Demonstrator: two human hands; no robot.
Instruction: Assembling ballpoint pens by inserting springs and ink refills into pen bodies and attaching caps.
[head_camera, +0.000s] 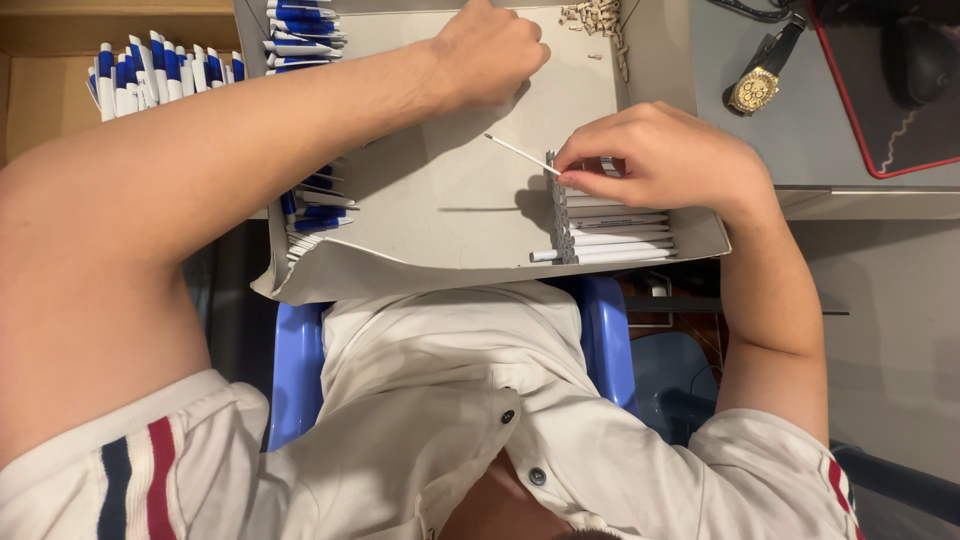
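A shallow grey cardboard tray (440, 215) lies in front of me. My right hand (655, 155) rests on a row of white pen barrels (620, 235) stacked at the tray's right side and pinches one barrel from which a thin white refill (520, 152) sticks out to the upper left. My left hand (490, 55) reaches across to the tray's far end, fingers curled closed near a heap of small beige parts (598, 18); what it holds, if anything, is hidden.
Blue-and-white pens lie along the tray's left edge (312, 205) and far left corner (300, 35). More such pens fill a brown box (165, 75) at the upper left. A gold wristwatch (757, 88) lies on the grey desk at right, beside a red-edged black pad (900, 90).
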